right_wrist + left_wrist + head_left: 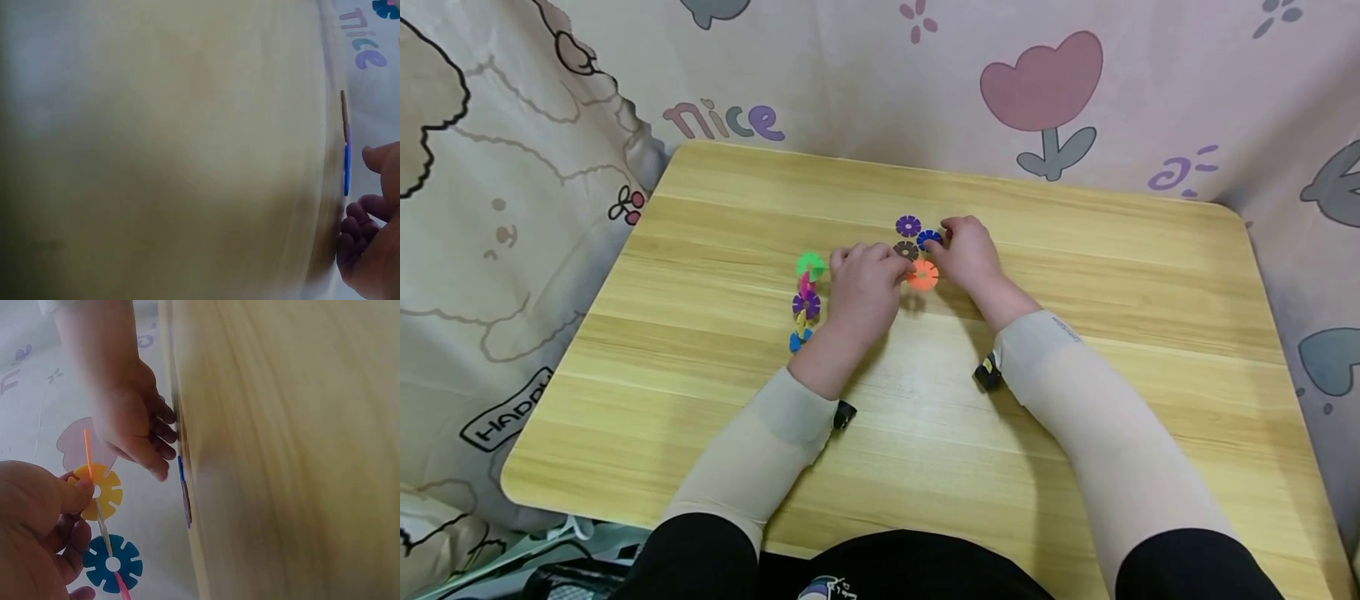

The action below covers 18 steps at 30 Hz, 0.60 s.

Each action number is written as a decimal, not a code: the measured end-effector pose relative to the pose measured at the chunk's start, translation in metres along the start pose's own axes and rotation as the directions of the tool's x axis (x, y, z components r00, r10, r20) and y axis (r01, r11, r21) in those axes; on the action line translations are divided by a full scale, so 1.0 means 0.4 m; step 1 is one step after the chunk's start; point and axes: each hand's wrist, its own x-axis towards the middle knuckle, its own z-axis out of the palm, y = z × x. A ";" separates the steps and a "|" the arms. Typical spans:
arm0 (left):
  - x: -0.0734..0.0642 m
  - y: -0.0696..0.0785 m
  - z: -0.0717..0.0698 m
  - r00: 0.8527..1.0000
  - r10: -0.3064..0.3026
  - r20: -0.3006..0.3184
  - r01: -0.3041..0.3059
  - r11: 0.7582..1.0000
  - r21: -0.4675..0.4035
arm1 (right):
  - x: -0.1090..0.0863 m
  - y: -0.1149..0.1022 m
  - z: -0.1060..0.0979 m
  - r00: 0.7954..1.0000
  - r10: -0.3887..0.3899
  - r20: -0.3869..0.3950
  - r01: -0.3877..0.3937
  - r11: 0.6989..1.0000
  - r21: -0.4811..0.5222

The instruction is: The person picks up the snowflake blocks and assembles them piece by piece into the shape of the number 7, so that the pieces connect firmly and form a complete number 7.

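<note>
My left hand [867, 287] pinches a yellow notched plastic disc [111, 495] between thumb and fingers in the left wrist view. An orange disc [923, 275] is slotted into one side of it, and a whitish disc and a teal disc [128, 562] follow on the other. In the head view, a green disc [810, 266], a pink one and a purple one [806, 304] show left of that hand, with yellow and blue below. My right hand [972, 257] has its loosely bent fingers and thumb right at a flat dark blue disc [928, 240], not closed round it.
Beside the dark blue disc, a purple disc [907, 226] and a brown disc [906, 250] lie on the wooden table [1112, 283]. A printed curtain [865, 92] hangs behind the table's far edge and along its sides.
</note>
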 end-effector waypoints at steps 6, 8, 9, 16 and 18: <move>-0.003 -0.003 0.004 1.000 0.003 -0.021 -0.003 1.000 -0.003 | 0.014 -0.005 0.013 1.000 0.022 0.011 -0.021 0.995 -0.093; -0.004 -0.002 0.004 1.000 -0.001 -0.023 0.001 1.000 -0.005 | 0.014 -0.007 0.014 1.000 0.024 0.011 -0.023 0.994 -0.111; -0.004 -0.001 0.003 1.000 -0.004 -0.019 0.004 1.000 -0.006 | 0.015 -0.007 0.015 1.000 0.027 0.013 -0.026 0.993 -0.118; -0.006 0.002 0.006 1.000 -0.003 -0.010 0.002 1.000 -0.018 | 0.012 -0.007 0.017 0.998 0.057 0.002 -0.057 0.997 -0.061; -0.005 0.002 0.007 1.000 0.007 -0.018 -0.007 1.000 -0.016 | 0.009 -0.006 0.017 0.998 0.067 -0.007 -0.067 0.998 -0.014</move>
